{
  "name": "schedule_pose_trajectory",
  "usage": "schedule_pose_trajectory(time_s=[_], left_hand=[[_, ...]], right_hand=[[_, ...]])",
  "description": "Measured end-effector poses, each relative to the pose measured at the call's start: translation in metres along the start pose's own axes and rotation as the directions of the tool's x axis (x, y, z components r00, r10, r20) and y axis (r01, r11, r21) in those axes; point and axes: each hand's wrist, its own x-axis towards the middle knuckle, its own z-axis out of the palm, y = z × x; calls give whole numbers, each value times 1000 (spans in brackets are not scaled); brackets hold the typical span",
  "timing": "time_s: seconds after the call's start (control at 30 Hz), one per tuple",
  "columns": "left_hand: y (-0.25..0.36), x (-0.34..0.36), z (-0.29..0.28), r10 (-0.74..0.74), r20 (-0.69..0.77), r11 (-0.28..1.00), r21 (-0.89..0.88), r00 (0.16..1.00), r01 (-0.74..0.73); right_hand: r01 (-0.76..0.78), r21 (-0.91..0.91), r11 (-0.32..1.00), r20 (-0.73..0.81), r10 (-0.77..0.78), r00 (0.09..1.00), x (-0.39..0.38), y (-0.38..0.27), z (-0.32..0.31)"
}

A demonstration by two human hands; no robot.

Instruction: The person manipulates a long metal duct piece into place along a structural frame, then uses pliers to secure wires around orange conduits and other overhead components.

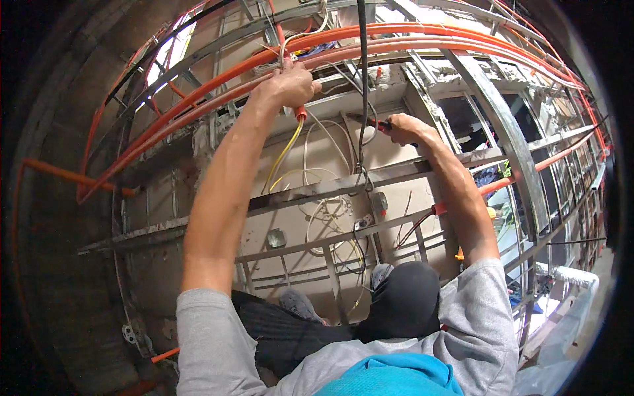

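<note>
My left hand (290,86) is raised and closed around an orange conduit (301,113). Its open lower end shows just below my palm, with yellow wires (285,155) hanging out of it. To the right, my right hand (407,127) grips red-and-black-handled pliers (382,124). Their jaws point left toward a hanging black cable (362,66), and I cannot make out whether they hold anything. White cables (306,155) loop down between my two hands.
Long orange pipes (396,45) curve across the top. A metal rail (317,192) crosses below my hands, and a slanting metal stud (496,112) stands at right. A metal box (275,237) sits lower down. At far right hangs a silvery flexible duct (569,275).
</note>
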Motion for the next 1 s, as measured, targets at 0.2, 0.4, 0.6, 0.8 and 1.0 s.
schedule_pose_trajectory(time_s=[0.2, 0.4, 0.6, 0.8, 1.0], left_hand=[[59, 6, -6, -474, 156, 879, 144, 866, 455], [48, 34, 35, -601, 7, 798, 42, 799, 601], [49, 20, 48, -408, 30, 751, -557, 912, 354], [26, -9, 66, -489, 237, 90, -943, 839, 319], [56, -21, 66, -450, 260, -163, -965, 855, 207]], right_hand=[[18, -29, 999, 39, -16, 999, -5, -1, 3], [-12, -147, 989, 13, 14, 1000, -11, -4, -2], [-21, -158, 987, 12, 23, 1000, -21, 19, 1], [-26, -168, 986, -9, 25, 1000, -3, 7, 3], [-114, -191, 975, 48, 125, 991, 2, 26, 7]])
